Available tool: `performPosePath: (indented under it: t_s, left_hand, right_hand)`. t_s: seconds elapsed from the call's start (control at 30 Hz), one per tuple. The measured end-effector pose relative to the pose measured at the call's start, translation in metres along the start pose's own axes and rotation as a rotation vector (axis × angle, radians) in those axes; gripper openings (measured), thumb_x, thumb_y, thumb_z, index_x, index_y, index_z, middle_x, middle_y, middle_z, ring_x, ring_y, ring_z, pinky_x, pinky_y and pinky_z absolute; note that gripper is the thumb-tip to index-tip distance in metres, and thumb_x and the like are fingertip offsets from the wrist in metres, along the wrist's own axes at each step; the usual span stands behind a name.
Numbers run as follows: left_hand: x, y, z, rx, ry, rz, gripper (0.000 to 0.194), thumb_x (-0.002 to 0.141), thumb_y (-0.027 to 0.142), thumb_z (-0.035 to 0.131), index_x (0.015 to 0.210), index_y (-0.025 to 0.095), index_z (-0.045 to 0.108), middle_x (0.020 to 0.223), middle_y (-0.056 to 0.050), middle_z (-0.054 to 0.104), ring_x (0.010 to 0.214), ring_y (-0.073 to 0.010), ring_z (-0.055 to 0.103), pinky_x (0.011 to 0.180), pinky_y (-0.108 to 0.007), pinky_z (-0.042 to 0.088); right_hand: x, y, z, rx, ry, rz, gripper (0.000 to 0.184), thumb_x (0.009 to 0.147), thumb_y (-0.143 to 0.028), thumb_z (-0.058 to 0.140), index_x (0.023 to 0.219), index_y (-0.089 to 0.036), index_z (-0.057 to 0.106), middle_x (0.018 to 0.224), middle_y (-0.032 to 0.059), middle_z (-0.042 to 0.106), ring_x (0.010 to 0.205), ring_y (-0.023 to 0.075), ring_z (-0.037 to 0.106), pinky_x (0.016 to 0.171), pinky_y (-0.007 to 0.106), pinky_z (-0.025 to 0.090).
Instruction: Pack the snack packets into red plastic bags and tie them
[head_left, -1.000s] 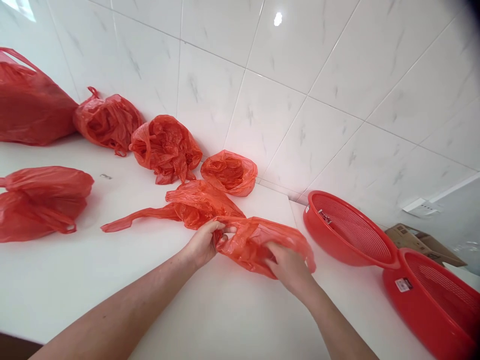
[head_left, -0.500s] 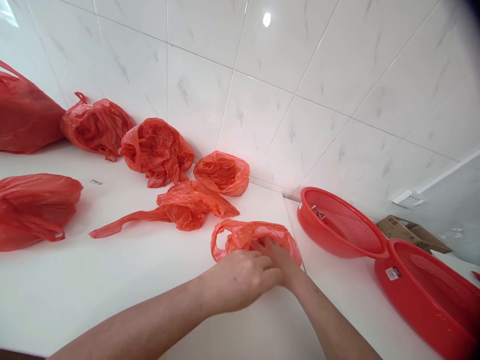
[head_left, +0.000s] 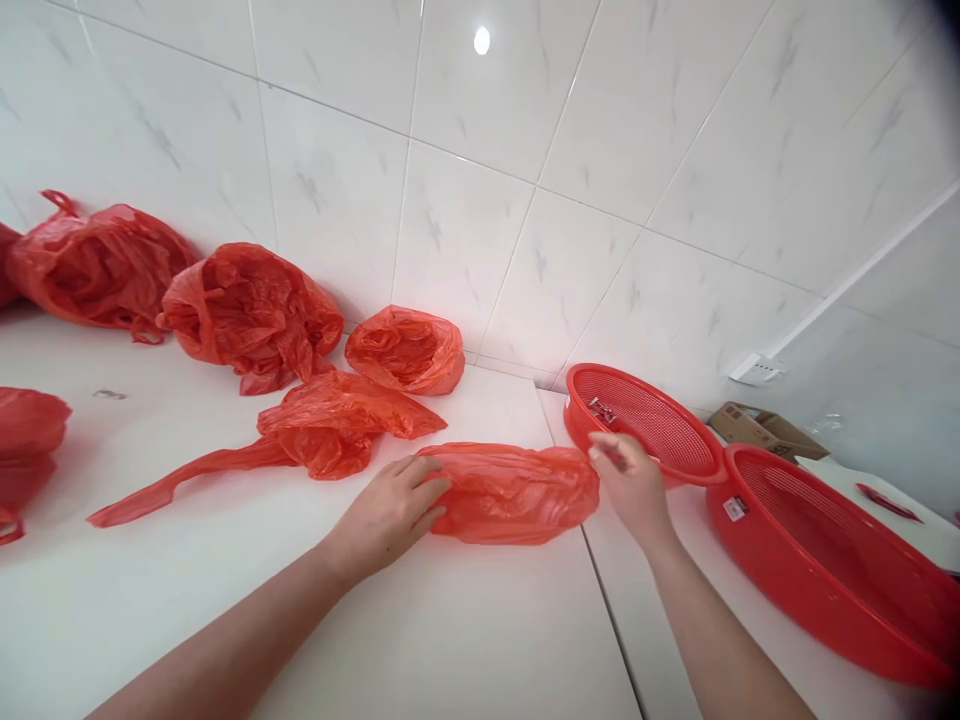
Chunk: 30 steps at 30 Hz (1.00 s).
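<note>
A crumpled red plastic bag [head_left: 517, 490] lies on the white counter [head_left: 225, 600] in front of me. My left hand [head_left: 390, 510] rests on the bag's left end, fingers stretched flat against it. My right hand [head_left: 630, 480] is at the bag's right end, fingers loosely curled, between the bag and a red mesh basket [head_left: 645, 420]. I cannot tell whether the right hand still pinches the plastic.
Another flattened red bag [head_left: 322, 425] lies just behind. More bunched red bags [head_left: 247, 315] [head_left: 409, 350] [head_left: 97, 265] sit along the tiled wall. A second red basket [head_left: 832, 560] stands at the right, a cardboard box [head_left: 765, 430] behind it.
Both hands were bunched together on the bag; they have spread apart to its two ends, and the bag now lies stretched out sideways. The view has shifted right.
</note>
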<state>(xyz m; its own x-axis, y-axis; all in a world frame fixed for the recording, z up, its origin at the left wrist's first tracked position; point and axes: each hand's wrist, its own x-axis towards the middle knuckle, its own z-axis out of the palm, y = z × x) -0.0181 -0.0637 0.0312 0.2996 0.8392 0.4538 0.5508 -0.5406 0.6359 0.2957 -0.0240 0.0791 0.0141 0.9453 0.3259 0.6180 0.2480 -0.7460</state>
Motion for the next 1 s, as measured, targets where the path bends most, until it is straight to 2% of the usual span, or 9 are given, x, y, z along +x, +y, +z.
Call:
performPosePath:
  t_s: [0.07, 0.13, 0.23, 0.33, 0.4, 0.5, 0.6, 0.8, 1.0]
  left_hand:
    - [-0.005, 0.003, -0.001, 0.182, 0.064, 0.090, 0.023, 0.083, 0.022, 0.051, 0.102, 0.025, 0.065, 0.114, -0.010, 0.060, 0.108, -0.0275, 0.053, 0.095, -0.046, 0.039]
    - [-0.008, 0.001, -0.002, 0.299, 0.172, 0.082, 0.027, 0.085, 0.026, 0.050, 0.110, 0.026, 0.060, 0.129, -0.011, 0.051, 0.118, -0.0295, 0.046, 0.099, -0.050, 0.036]
    - [-0.008, -0.009, -0.001, 0.197, 0.281, -0.122, 0.043, 0.081, 0.038, 0.057, 0.122, 0.028, 0.051, 0.136, -0.011, 0.042, 0.123, -0.0313, 0.042, 0.096, -0.050, 0.041]
    - [-0.007, -0.019, 0.002, -0.079, 0.241, -0.381, 0.057, 0.077, 0.048, 0.059, 0.129, 0.028, 0.044, 0.127, -0.010, 0.048, 0.107, -0.0270, 0.053, 0.084, -0.042, 0.049]
    - [-0.006, -0.021, 0.004, -0.211, 0.214, -0.484, 0.063, 0.073, 0.050, 0.062, 0.129, 0.029, 0.043, 0.119, -0.008, 0.052, 0.093, -0.0223, 0.058, 0.078, -0.037, 0.051]
    - [-0.006, -0.019, 0.008, -0.311, 0.211, -0.535, 0.066, 0.068, 0.046, 0.067, 0.128, 0.029, 0.045, 0.107, -0.005, 0.057, 0.080, -0.0183, 0.058, 0.072, -0.033, 0.050]
    - [-0.005, -0.018, 0.012, -0.392, 0.199, -0.547, 0.061, 0.067, 0.038, 0.066, 0.124, 0.028, 0.049, 0.094, -0.002, 0.059, 0.072, -0.0161, 0.057, 0.066, -0.030, 0.049]
    - [-0.005, -0.029, 0.011, -0.409, 0.248, -0.516, 0.047, 0.066, 0.025, 0.059, 0.113, 0.026, 0.057, 0.083, 0.001, 0.060, 0.062, -0.0128, 0.053, 0.061, -0.026, 0.045]
    - [-0.001, -0.027, -0.001, -0.465, 0.349, -0.590, 0.038, 0.069, 0.030, 0.058, 0.106, 0.022, 0.058, 0.080, 0.001, 0.058, 0.068, -0.0142, 0.054, 0.063, -0.026, 0.043]
  right_hand:
    - [0.021, 0.009, -0.017, -0.214, 0.209, -0.106, 0.036, 0.082, -0.038, 0.051, 0.113, -0.021, 0.060, 0.119, 0.0092, 0.058, 0.109, 0.0235, 0.054, 0.093, 0.038, 0.043]
    - [0.041, 0.023, -0.032, -0.467, 0.271, -0.146, 0.045, 0.081, -0.035, 0.050, 0.124, -0.020, 0.053, 0.129, 0.0114, 0.051, 0.119, 0.0266, 0.047, 0.098, 0.042, 0.037]
    - [0.058, 0.048, -0.041, -0.762, 0.174, -0.087, 0.049, 0.080, -0.031, 0.051, 0.127, -0.016, 0.051, 0.128, 0.0142, 0.053, 0.121, 0.0301, 0.045, 0.097, 0.044, 0.037]
    - [0.053, 0.063, -0.035, -0.929, 0.063, -0.030, 0.033, 0.085, -0.027, 0.043, 0.113, -0.018, 0.059, 0.101, 0.0111, 0.067, 0.096, 0.0269, 0.060, 0.084, 0.040, 0.041]
    - [0.041, 0.066, -0.028, -0.955, 0.049, -0.036, 0.032, 0.088, -0.025, 0.039, 0.111, -0.019, 0.060, 0.093, 0.0096, 0.069, 0.084, 0.0241, 0.063, 0.076, 0.036, 0.042]
    - [0.021, 0.066, -0.019, -0.934, 0.027, -0.113, 0.036, 0.090, -0.027, 0.037, 0.119, -0.018, 0.055, 0.102, 0.0105, 0.068, 0.088, 0.0244, 0.063, 0.073, 0.035, 0.043]
    - [0.007, 0.067, -0.015, -0.937, -0.020, -0.182, 0.037, 0.091, -0.027, 0.036, 0.123, -0.017, 0.053, 0.106, 0.0112, 0.067, 0.093, 0.0250, 0.062, 0.078, 0.036, 0.042]
    - [-0.004, 0.073, -0.012, -0.930, -0.075, -0.209, 0.039, 0.091, -0.026, 0.037, 0.126, -0.019, 0.052, 0.109, 0.0110, 0.066, 0.100, 0.0256, 0.060, 0.085, 0.039, 0.041]
    - [-0.012, 0.075, -0.014, -0.827, -0.117, -0.192, 0.041, 0.091, -0.029, 0.038, 0.130, -0.024, 0.050, 0.113, 0.0087, 0.065, 0.104, 0.0255, 0.058, 0.087, 0.040, 0.043]
